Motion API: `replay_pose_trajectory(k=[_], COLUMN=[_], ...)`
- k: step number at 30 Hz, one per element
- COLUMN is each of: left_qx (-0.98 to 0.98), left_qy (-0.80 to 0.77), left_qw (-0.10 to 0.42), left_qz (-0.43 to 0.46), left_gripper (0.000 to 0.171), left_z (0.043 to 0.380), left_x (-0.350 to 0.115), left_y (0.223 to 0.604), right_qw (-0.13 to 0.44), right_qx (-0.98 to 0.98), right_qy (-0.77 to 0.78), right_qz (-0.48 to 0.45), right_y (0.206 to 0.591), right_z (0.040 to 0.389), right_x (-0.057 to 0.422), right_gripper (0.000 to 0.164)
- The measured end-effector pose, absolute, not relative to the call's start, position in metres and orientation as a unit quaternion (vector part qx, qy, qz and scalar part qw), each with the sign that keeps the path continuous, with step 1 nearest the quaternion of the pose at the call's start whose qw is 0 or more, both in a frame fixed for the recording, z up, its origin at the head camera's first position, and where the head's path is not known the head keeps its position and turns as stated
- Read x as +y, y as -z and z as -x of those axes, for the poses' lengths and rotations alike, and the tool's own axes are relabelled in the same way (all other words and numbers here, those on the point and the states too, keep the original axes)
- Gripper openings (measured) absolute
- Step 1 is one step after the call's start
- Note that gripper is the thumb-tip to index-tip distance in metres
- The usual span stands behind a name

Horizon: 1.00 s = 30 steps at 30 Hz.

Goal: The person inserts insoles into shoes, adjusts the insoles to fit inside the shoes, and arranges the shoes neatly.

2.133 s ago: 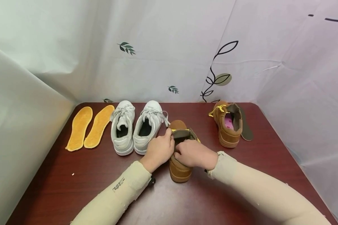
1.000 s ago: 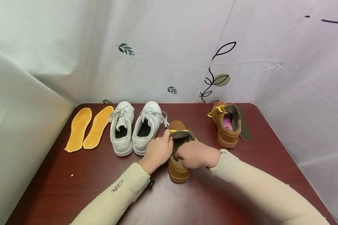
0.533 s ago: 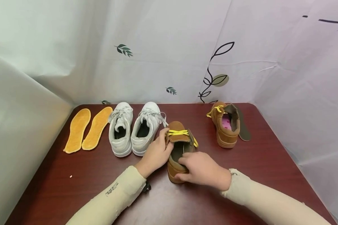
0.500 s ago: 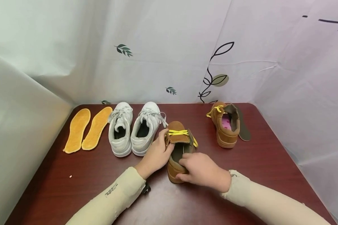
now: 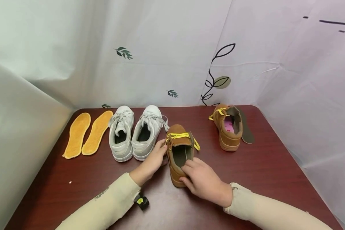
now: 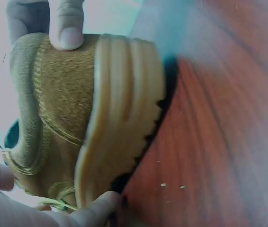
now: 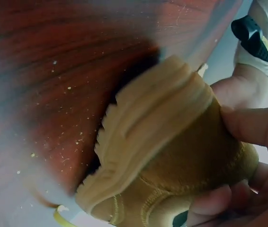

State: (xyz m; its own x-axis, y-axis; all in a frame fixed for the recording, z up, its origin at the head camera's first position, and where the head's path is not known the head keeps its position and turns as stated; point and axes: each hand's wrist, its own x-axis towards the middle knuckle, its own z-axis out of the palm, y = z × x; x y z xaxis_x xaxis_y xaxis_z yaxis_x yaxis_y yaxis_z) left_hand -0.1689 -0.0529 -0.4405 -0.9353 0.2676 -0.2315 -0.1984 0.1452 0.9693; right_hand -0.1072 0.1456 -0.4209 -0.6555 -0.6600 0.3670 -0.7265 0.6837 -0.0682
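Observation:
A brown suede shoe (image 5: 176,177) with yellow laces stands at the table's middle, toe pointing away and heel toward me. Its tongue is folded forward, leaving the dark opening in view. My left hand (image 5: 150,164) holds its left side; in the left wrist view one finger (image 6: 106,201) lies at the sole's edge. My right hand (image 5: 205,182) pinches the heel collar from the right, thumb (image 7: 250,124) on the outer heel. Its other fingertips are at the collar. Both white sneakers (image 5: 122,145) stand just left of this shoe.
Two orange insoles (image 5: 77,135) lie at the table's left. The other brown shoe (image 5: 229,142), with a pink insole (image 5: 228,125) inside, stands back right beside a dark green insole (image 5: 248,134). White sheeting (image 5: 149,73) hangs behind and along both sides.
My right hand has come out of the shoe's opening and back to its heel. The left hand has let go of the tongue area and slid down the left side. The tongue has folded forward.

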Motion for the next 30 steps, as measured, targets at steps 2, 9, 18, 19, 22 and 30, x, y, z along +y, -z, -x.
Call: replay_pose_trajectory(k=[2, 9, 18, 19, 22, 30], left_qx=[0.701, 0.660, 0.630, 0.626, 0.613, 0.603], left_qy=[-0.685, -0.713, -0.745, -0.749, -0.761, -0.774], left_qw=[0.198, 0.238, 0.219, 0.217, 0.213, 0.191], left_qz=[0.003, 0.019, -0.003, -0.004, -0.007, -0.013], left_gripper=[0.047, 0.054, 0.059, 0.060, 0.060, 0.056], left_z=[0.169, 0.168, 0.188, 0.191, 0.199, 0.219], left_x=[-0.053, -0.051, -0.028, -0.025, -0.015, 0.008], left_y=[0.444, 0.443, 0.434, 0.433, 0.430, 0.426], right_qw=[0.172, 0.208, 0.234, 0.236, 0.246, 0.274], right_qx=[-0.899, -0.883, -0.879, -0.880, -0.880, -0.878], right_qy=[-0.114, -0.135, -0.130, -0.126, -0.118, -0.108], right_qz=[-0.387, -0.398, -0.394, -0.391, -0.388, -0.378], right_y=[0.422, 0.420, 0.411, 0.411, 0.412, 0.413], right_z=[0.108, 0.109, 0.127, 0.130, 0.138, 0.157], right_x=[0.147, 0.154, 0.176, 0.179, 0.187, 0.204], right_gripper=[0.017, 0.016, 0.015, 0.016, 0.017, 0.020])
